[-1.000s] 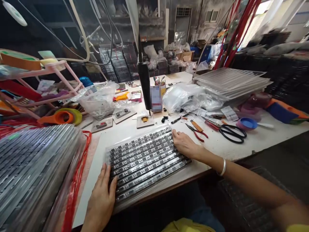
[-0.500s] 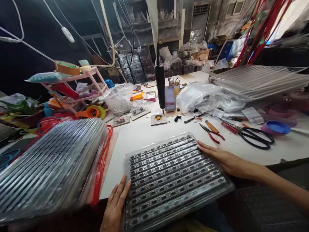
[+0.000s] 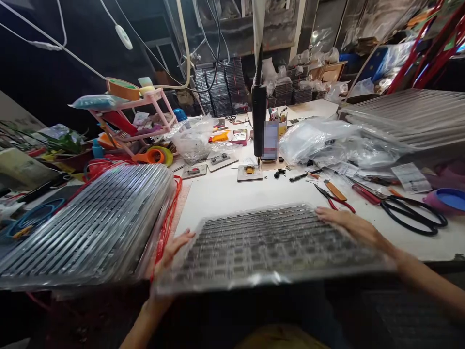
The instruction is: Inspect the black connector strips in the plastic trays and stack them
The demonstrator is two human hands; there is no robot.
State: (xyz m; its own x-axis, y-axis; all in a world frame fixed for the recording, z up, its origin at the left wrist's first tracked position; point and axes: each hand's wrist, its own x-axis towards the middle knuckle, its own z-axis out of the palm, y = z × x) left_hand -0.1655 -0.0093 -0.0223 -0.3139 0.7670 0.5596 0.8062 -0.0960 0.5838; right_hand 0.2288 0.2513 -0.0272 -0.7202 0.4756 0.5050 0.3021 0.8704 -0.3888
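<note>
You hold the tray (image 3: 269, 247) by its ends, left hand (image 3: 170, 252) and right hand (image 3: 348, 225) gripping; lifting seems underway, so keep it level.

White bench (image 3: 232, 194), cluttered along its far side. Rear wall (image 3: 279, 24) grey and stained; dark shelving (image 3: 152, 43) before it at upper left. Stacks of dark trays (image 3: 220, 87) stand behind the bench. Pink wire rack (image 3: 138, 109) at the bench's left. Cables (image 3: 47, 41) and a pale hose (image 3: 183, 43) hang from above. Left side dim; brighter daylight at far right, past red cords (image 3: 425, 53).
</note>
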